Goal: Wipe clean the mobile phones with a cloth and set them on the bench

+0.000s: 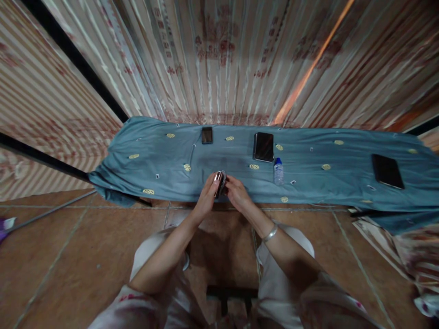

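The left hand [207, 193] and right hand [237, 192] clamp 1 shiny object [217, 179] between them, probably for steadiness. To their right sits 1 bottle [279, 173]; beyond, 1 black case [264, 147] and 1 dark square item [207, 135] lie apart, presumably preserving clearance.

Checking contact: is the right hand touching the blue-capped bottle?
No, the bottle is on the blue cloth, apart from the right hand.

Passage over the bench [164, 157]: open cloth extends leftward from the left hand [206, 196] and between the bottle [279, 173] and the far-right black slab [388, 171]. Bottle and black box [264, 146] obstruct rightward reach from the right hand [238, 194]; a curtain [219, 68] bounds the rear.
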Available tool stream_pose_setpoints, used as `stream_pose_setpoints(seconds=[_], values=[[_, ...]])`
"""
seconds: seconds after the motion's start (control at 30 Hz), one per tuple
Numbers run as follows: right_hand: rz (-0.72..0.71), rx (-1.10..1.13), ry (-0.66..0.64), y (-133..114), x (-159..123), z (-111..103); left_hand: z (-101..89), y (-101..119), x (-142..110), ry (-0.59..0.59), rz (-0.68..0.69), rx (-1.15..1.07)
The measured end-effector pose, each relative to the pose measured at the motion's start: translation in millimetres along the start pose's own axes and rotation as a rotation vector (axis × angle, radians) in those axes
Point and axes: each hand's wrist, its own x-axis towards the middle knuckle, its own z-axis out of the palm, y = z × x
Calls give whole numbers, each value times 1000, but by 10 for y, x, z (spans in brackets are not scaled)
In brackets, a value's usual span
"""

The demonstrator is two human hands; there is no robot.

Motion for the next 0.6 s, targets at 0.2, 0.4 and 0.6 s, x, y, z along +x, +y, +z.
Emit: stream_pose_setpoints(seconds=[0.2, 0.4, 0.6], values=[[71, -52, -29, -24, -44, -1, -3, -100, 3, 75, -40, -177], [170, -174, -74, 108, -153, 13, 9, -85, 77, 168, -268, -584], [134, -343, -133, 121, -230, 28, -53, 176, 135, 284, -373, -778]])
